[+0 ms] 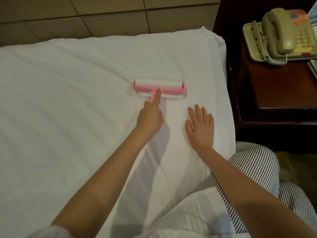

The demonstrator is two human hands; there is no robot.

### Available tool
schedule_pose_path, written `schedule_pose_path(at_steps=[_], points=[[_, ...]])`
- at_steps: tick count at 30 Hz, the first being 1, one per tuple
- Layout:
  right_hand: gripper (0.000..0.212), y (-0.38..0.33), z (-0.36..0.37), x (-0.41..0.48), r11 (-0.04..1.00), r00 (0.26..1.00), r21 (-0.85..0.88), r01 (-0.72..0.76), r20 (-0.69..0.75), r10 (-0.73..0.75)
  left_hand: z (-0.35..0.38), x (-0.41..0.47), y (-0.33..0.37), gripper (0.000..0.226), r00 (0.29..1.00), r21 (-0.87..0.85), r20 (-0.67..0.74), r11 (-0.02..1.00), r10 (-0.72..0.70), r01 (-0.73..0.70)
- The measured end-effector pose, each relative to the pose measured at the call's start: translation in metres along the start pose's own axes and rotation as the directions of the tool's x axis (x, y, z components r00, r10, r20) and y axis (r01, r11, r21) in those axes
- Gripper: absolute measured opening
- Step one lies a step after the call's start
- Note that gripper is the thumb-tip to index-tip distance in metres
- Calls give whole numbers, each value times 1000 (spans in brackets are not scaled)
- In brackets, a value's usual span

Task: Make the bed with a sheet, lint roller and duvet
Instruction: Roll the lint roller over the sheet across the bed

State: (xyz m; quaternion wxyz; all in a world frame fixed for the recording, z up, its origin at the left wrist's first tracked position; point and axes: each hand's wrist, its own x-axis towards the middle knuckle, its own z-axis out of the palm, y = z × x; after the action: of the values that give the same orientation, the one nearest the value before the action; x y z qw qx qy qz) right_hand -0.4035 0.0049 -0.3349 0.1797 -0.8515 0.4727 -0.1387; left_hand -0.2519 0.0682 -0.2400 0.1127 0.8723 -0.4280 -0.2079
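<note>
While the left hand (151, 117) grips the pink handle of the lint roller (159, 86), its forefinger (157, 96) lies straight along the stem toward the crossbar and the other fingers are curled round the handle below. From the head view, the roller's white drum lies flat on the white sheet (68, 100), its length running across the bed. Just nearer the person than the roller and to its right, the right hand (200, 127) rests palm down on the sheet with fingers straight and slightly spread, holding nothing. Left of the roller the sheet runs on broad and bare, with shallow creases, out of the picture. Beyond the roller the sheet ends at a rounded edge against the tan padded headboard (103, 19). Right of the roller the mattress edge curves down, and past a narrow dark gap stands a dark wooden nightstand (274, 86) bearing a beige corded telephone (281, 35). Nearer than the roller, at the bed's right edge, the person's striped garment (253, 162) touches the sheet, and a fold of white, faintly striped bedding (188, 217) lies on the bed's near part; whether it is the duvet cannot be told.
</note>
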Motion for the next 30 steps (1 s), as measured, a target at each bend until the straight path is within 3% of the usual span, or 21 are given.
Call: schedule_pose_path(at_steps=[6,11,15,22,26,30], points=[[63,0,1,0,1000,1000,-7,-1,-1,1,22,-103,-23,73,998,28,7,998,-63,63],[68,0,0,0,1000,1000,-12,-2,24,3,13,-21,-13,69,998,14,-60,1000,-7,8],[67,2,-2,-1,1000,999,-7,-2,50,2,-10,46,15,67,1000,-16,-20,1000,12,-13],[67,-6,-10,1,999,997,-36,-16,77,19,-35,-34,1,67,991,34,132,999,-17,13],[69,-15,-18,21,998,997,-47,-33,72,37,-60,-48,-2,66,998,3,40,999,-52,52],[53,-36,-26,57,993,998,101,-56,45,52,-64,-18,9,64,999,109,-24,993,-37,39]])
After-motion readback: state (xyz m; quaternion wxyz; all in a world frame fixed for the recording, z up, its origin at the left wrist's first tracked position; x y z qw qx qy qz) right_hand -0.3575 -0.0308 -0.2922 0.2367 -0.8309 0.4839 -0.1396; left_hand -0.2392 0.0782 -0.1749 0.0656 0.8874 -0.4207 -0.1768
